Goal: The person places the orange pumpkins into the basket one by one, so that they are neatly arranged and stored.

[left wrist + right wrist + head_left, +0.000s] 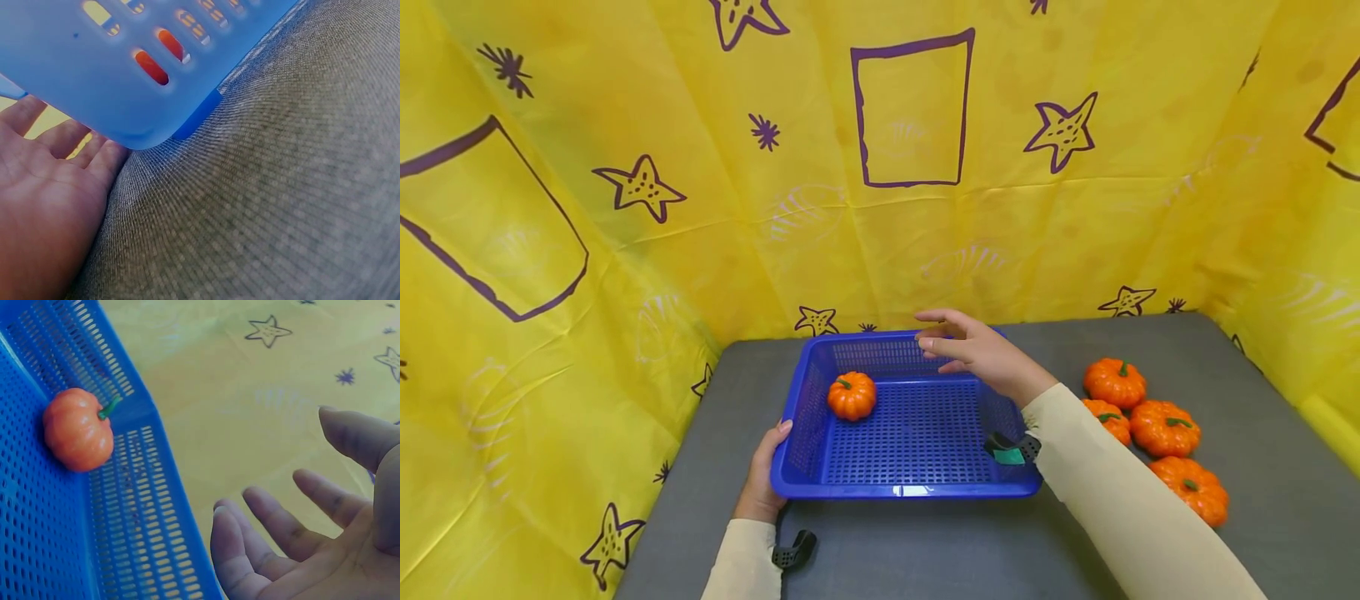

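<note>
A blue plastic basket (pixel 910 433) with slotted walls stands on the grey table, one small orange pumpkin (pixel 852 396) with a green stem in its far left part. My left hand (pixel 765 471) holds the basket's left side, thumb at the rim; in the left wrist view the palm (pixel 50 206) shows beside the outer wall. Above the basket's far right part hovers my right hand (pixel 973 350), fingers apart and loosely bent, holding nothing. The right wrist view shows the same bare fingers (pixel 281 531) and the pumpkin (pixel 78 430) against the basket wall.
Several more orange pumpkins (pixel 1165 427) sit in a cluster on the table right of the basket, beside my right forearm. A yellow cloth (pixel 910 242) with starfish drawings hangs behind and along both sides of the grey table (pixel 880 550).
</note>
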